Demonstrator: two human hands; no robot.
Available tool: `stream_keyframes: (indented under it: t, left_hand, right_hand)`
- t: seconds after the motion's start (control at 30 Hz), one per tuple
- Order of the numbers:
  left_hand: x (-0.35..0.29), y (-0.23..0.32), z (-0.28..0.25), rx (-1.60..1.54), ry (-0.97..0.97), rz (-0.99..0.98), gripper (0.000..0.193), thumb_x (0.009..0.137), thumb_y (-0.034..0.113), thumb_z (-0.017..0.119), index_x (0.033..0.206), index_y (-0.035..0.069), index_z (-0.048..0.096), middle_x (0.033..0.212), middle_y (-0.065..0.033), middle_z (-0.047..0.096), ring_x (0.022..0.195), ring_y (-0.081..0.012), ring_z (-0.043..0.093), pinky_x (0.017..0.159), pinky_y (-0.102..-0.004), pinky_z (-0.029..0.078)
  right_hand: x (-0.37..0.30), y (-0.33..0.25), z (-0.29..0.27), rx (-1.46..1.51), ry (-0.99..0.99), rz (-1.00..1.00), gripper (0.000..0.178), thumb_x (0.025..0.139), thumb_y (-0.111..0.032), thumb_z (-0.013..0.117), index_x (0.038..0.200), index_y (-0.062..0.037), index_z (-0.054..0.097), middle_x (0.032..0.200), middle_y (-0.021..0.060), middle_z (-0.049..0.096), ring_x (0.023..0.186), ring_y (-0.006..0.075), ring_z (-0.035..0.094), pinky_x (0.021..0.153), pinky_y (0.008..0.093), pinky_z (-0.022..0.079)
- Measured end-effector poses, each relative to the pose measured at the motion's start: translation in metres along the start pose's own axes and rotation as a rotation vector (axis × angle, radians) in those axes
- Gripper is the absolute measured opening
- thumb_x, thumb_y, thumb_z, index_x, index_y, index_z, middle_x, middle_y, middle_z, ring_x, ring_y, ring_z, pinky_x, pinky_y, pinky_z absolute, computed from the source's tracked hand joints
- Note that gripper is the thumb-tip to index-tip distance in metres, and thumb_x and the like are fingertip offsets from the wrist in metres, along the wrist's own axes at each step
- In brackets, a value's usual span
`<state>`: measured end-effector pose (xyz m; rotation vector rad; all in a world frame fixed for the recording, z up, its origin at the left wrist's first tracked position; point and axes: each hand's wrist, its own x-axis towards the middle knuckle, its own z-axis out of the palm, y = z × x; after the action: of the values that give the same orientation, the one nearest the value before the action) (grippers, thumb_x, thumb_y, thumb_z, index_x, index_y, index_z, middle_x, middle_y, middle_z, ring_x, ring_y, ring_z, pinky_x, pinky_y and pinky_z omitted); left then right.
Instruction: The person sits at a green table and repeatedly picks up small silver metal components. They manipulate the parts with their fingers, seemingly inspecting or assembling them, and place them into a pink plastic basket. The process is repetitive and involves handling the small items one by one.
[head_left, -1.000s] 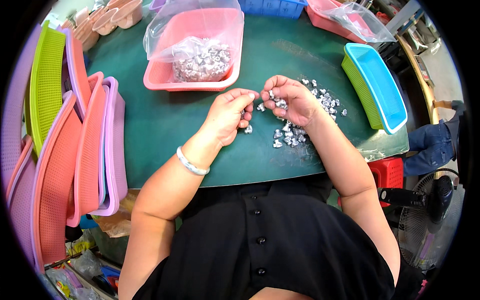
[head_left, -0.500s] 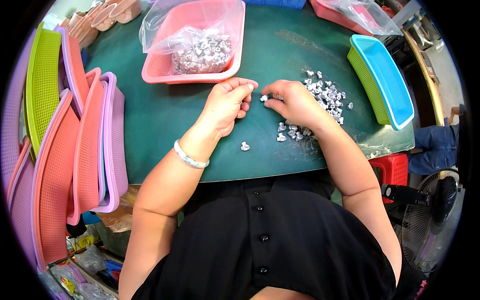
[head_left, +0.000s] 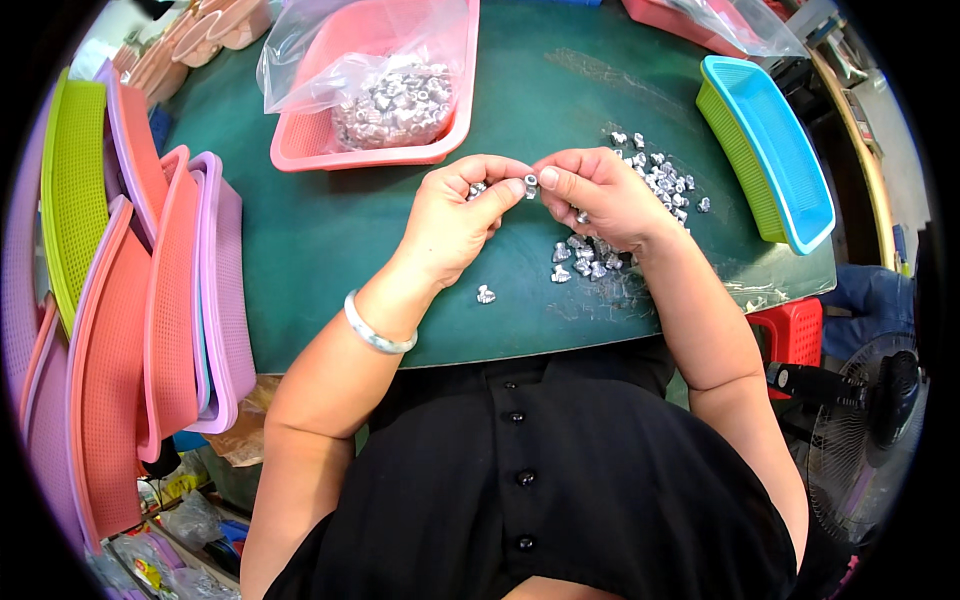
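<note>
Above the green table (head_left: pixel 400 320), my two hands meet fingertip to fingertip at a small silvery metal fitting (head_left: pixel 531 187). My left hand (head_left: pixel 455 215) pinches it between thumb and forefinger, and a second silvery piece (head_left: pixel 477 189) shows inside its curled fingers. My right hand (head_left: pixel 610 198) has thumb and forefinger pressed together at the fitting's other side; another piece shows beneath its fingers. A loose pile of the same fittings (head_left: pixel 664 184) lies beyond and under my right hand. One single fitting (head_left: pixel 486 294) lies apart, nearer to me.
A pink basket (head_left: pixel 370 158) holds a clear bag of silvery fittings (head_left: pixel 395 108). On the right stands a blue-and-green basket (head_left: pixel 745 150). Stacked colored baskets (head_left: pixel 110 370) crowd the left side. A red stool (head_left: pixel 795 335) and a fan (head_left: pixel 865 430) are at the right.
My right hand has come to my left hand's fingertips, and a fitting now shows upright between them. The view has shifted slightly.
</note>
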<state>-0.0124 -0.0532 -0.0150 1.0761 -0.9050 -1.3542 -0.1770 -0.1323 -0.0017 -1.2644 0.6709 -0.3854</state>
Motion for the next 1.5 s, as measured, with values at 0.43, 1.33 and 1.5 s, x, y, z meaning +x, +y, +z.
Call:
stream_keyframes:
  t: [0.43, 1.33, 1.5]
  left_hand:
    - [0.003, 0.001, -0.001, -0.223, 0.032, -0.185, 0.010, 0.084, 0.012, 0.056, 0.088, 0.003, 0.056, 0.072, -0.0031, 0.057, 0.050, -0.0033, 0.045, 0.038, -0.0137, 0.032]
    - [0.002, 0.004, -0.001, -0.357, 0.056, -0.294, 0.008, 0.082, 0.012, 0.053, 0.088, 0.007, 0.051, 0.073, -0.0045, 0.055, 0.056, -0.0099, 0.048, 0.046, -0.0187, 0.038]
    - [0.001, -0.002, 0.002, -0.146, 0.039, -0.259, 0.014, 0.081, 0.019, 0.060, 0.083, 0.007, 0.053, 0.069, -0.0010, 0.053, 0.052, -0.0059, 0.043, 0.041, -0.0162, 0.030]
  right_hand:
    - [-0.002, -0.003, -0.001, -0.023, -0.018, -0.016, 0.022, 0.080, -0.012, 0.060, 0.097, 0.0024, 0.056, 0.061, -0.0036, 0.050, 0.048, 0.0018, 0.038, 0.042, 0.0170, 0.028]
    - [-0.005, -0.006, 0.004, -0.151, -0.057, -0.106, 0.041, 0.075, 0.002, 0.046, 0.115, 0.0012, 0.041, 0.089, 0.0038, 0.055, 0.065, 0.0047, 0.047, 0.049, 0.0170, 0.038]
    - [0.003, 0.013, 0.003, -0.317, -0.010, -0.379, 0.038, 0.078, 0.003, 0.049, 0.115, 0.0005, 0.042, 0.089, 0.0064, 0.058, 0.073, 0.0116, 0.055, 0.063, 0.0241, 0.045]
